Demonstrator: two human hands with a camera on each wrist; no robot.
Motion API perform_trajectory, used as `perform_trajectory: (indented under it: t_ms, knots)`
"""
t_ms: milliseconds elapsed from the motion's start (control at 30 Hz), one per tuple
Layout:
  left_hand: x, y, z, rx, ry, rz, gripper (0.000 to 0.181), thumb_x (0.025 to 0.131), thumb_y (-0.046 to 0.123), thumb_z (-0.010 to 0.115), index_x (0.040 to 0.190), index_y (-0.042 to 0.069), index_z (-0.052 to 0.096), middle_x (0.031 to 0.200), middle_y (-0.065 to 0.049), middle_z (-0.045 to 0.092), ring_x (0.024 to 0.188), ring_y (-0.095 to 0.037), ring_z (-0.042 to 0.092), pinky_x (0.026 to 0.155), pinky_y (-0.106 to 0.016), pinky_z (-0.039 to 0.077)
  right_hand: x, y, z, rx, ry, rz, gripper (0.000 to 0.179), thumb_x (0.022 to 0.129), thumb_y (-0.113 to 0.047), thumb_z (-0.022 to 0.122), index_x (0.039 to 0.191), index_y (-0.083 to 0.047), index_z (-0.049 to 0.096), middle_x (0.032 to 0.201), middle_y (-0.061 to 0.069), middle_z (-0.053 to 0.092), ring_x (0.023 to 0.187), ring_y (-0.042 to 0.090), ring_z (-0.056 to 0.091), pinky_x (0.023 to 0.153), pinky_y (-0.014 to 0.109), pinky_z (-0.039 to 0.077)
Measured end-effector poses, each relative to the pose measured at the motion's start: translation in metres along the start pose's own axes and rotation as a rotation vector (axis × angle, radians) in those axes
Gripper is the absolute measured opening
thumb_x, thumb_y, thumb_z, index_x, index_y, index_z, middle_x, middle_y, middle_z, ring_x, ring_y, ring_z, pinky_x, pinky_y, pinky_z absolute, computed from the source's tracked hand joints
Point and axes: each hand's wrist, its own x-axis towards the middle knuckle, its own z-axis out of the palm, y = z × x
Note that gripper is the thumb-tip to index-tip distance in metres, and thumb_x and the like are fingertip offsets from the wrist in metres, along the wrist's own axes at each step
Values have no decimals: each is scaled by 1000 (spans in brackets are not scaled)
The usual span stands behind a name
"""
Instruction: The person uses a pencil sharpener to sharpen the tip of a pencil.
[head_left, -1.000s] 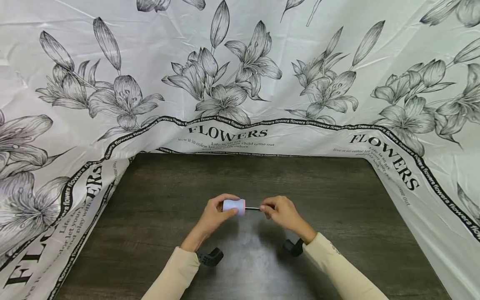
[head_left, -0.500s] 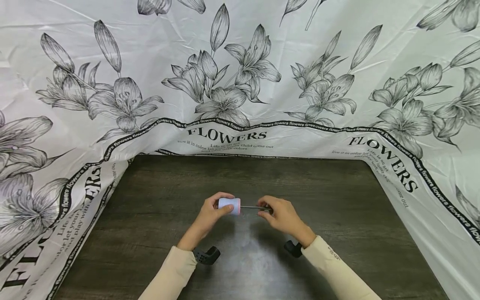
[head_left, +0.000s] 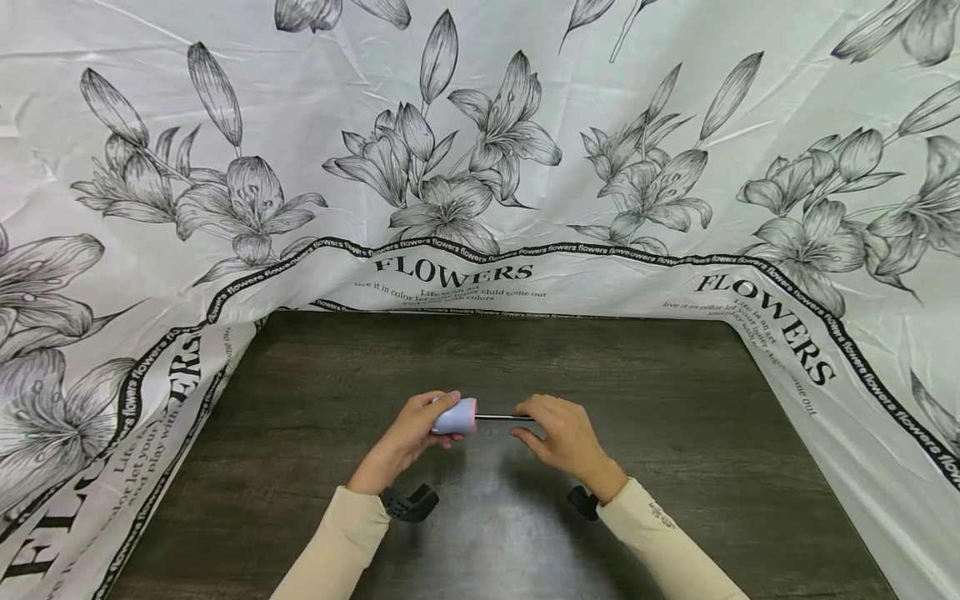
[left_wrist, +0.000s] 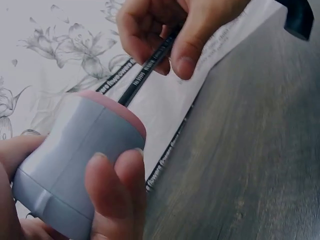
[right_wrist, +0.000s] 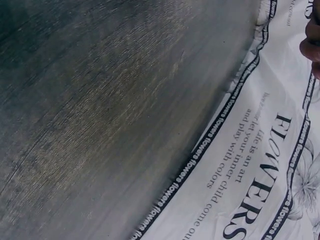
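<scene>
A lavender pencil sharpener (head_left: 457, 416) with a pink end is held sideways above the table in my left hand (head_left: 407, 431). From the pink end a dark pencil (head_left: 501, 417) sticks out to the right, its tip hidden inside. My right hand (head_left: 567, 432) has its curled fingers around the pencil's far part, with the thumb a little apart below. The left wrist view shows pale lettering along the pencil (left_wrist: 143, 76) and my left fingers wrapped about the sharpener (left_wrist: 75, 145). Only a few right fingertips (right_wrist: 312, 42) show at the edge of the right wrist view.
A dark wood-grain table (head_left: 360, 358) lies under both hands. White cloth (head_left: 600, 283) printed with flowers and lettering hangs behind it and along both sides. Black camera mounts (head_left: 411, 503) sit on both wrists, below the cream sleeves.
Both hands have shifted slightly left with the sharpener and pencil. More of the pencil shows between the hands. My left hand has turned the sharpener, and my right fingers have shifted on the pencil.
</scene>
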Motion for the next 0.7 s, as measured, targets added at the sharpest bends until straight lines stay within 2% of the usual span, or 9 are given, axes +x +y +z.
perform_trajectory:
  t_ms: [67,167,300,400,500,600,700]
  knots:
    - [0,1,1,-10,-11,-6,47,99,30,52,122,-10,49,83,-8,59,62,-10,63,54,-19,50,1,-1,0,-12,20,-9,23,78,-25,80,90,-11,65,79,-2,67,65,9,63,57,22,51]
    - [0,1,5,-19,-9,-1,41,98,28,53,116,-8,51,86,-10,57,63,-12,63,57,-20,51,3,-2,1,-34,50,-4,28,67,-21,86,84,-12,65,73,-3,65,59,6,60,51,19,47]
    - [1,-2,11,-28,20,50,33,97,24,57,110,-6,53,96,-13,54,72,-15,62,62,-24,54,5,-3,1,-13,101,30,26,64,-23,86,78,-13,65,66,-5,64,50,3,56,44,14,41]
    - [1,-8,15,-23,53,136,29,95,16,59,112,-8,54,100,-15,53,78,-17,60,67,-30,55,5,-2,0,51,103,75,20,68,-22,84,76,-14,68,66,-5,67,47,0,55,43,13,40]
    - [1,-13,17,43,54,246,27,94,10,60,114,-8,55,103,-17,54,81,-17,58,69,-32,55,7,-2,-5,146,27,179,12,74,-21,81,77,-15,71,65,-6,68,43,-5,47,41,11,35]
    - [-1,-16,18,139,23,362,27,92,7,61,115,-6,54,107,-20,53,82,-15,56,69,-27,52,10,-1,-12,244,-119,333,7,80,-22,76,78,-16,75,58,-7,63,40,-9,34,40,12,28]
    - [-3,-18,18,207,-16,472,28,90,8,65,113,-4,54,109,-24,52,83,-13,55,66,-24,50,15,0,-20,341,-286,449,13,86,-23,71,77,-15,74,51,-7,55,39,-8,27,39,14,25]
